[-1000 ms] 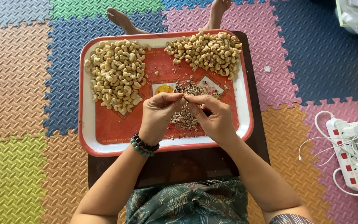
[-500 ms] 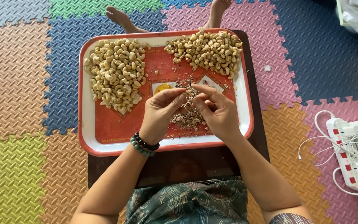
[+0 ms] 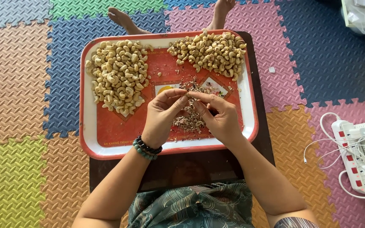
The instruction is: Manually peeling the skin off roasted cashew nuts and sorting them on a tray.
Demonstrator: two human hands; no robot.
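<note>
Left hand (image 3: pixel 162 116) and right hand (image 3: pixel 218 116) pinch something tiny above husk scraps (image 3: pixel 189 122), cashew piles (image 3: pixel 119 78) flanking

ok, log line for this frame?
left hand: pinching with right hand over husk pile | tray: two cashew heaps | held item: too small to tell

L hand (image 3: pixel 162 114) & R hand (image 3: pixel 217 115) meet fingertip to fingertip over husk scraps (image 3: pixel 189 120) on red tray (image 3: pixel 106 126); peeled cashew pile (image 3: pixel 118 77) left, unpeeled pile (image 3: pixel 210 51) top right.
</note>
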